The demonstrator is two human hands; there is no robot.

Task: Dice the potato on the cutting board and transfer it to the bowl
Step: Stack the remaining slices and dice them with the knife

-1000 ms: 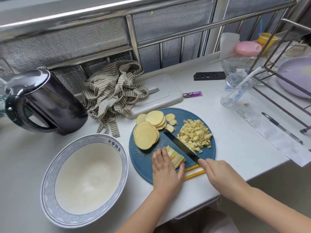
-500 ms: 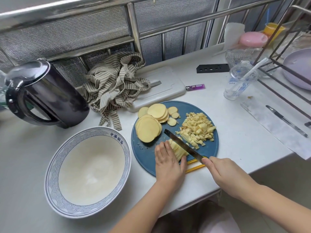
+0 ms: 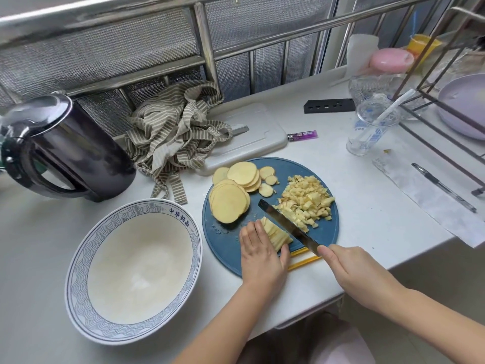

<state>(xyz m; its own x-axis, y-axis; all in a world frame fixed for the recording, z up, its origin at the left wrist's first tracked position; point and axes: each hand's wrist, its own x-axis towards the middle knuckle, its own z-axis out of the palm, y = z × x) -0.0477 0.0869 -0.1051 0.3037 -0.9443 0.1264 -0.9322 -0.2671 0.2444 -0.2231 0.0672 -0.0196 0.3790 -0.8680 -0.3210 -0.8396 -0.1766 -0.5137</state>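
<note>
A round blue cutting board [image 3: 322, 240] lies on the white counter. At its back left are stacked potato slices [image 3: 231, 200]; at its right is a pile of diced potato [image 3: 307, 199]. My left hand [image 3: 262, 254] holds down a bundle of potato strips [image 3: 277, 233] near the board's front, thumb against their right end. My right hand [image 3: 349, 269] grips the handle of a knife [image 3: 287, 225], whose blade lies along the right side of the strips. A large white bowl with a blue patterned rim [image 3: 78, 298] stands left of the board with nothing in it.
A black kettle [image 3: 63, 148] stands at the far left, a striped cloth [image 3: 175, 132] and a white board [image 3: 249, 135] behind the blue board. A lighter [image 3: 301, 134], a plastic cup [image 3: 370, 127], a pen [image 3: 443, 187] and a metal rack [image 3: 446, 101] are at the right. Yellow chopsticks [image 3: 304, 260] lie at the counter's front edge.
The knife has stayed against the strips with small cutting motions. My left hand still holds the bundle. The camera has shifted slightly, so the scene sits higher in view.
</note>
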